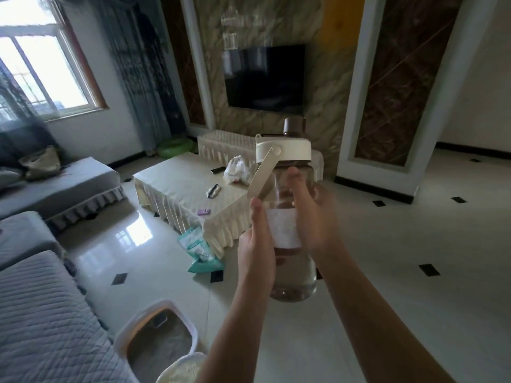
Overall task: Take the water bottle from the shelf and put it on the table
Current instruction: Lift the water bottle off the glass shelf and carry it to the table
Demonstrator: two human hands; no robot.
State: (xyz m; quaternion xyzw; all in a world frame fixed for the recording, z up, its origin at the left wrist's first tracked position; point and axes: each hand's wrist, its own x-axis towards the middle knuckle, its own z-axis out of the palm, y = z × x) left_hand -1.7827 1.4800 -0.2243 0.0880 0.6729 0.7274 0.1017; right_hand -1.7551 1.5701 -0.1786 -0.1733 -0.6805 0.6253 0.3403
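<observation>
On your left runs the grey sofa [41, 313], with a white bin [157, 335] near its end. Further in, the low cloth-covered table [188, 186] stands mid-room, carrying a crumpled plastic bag [237, 170], a small dark item and a purple one. Your left hand [257, 244] wraps the left side of the water bottle [290, 217], thumb up along the label; your right hand [315, 214] closes on the right side, fingers showing through the clear wall. You hold the bottle upright in the air, near you, over the floor and well apart from the table. No shelf is in view, so I judge step 1 done; the carry and set-down remain.
</observation>
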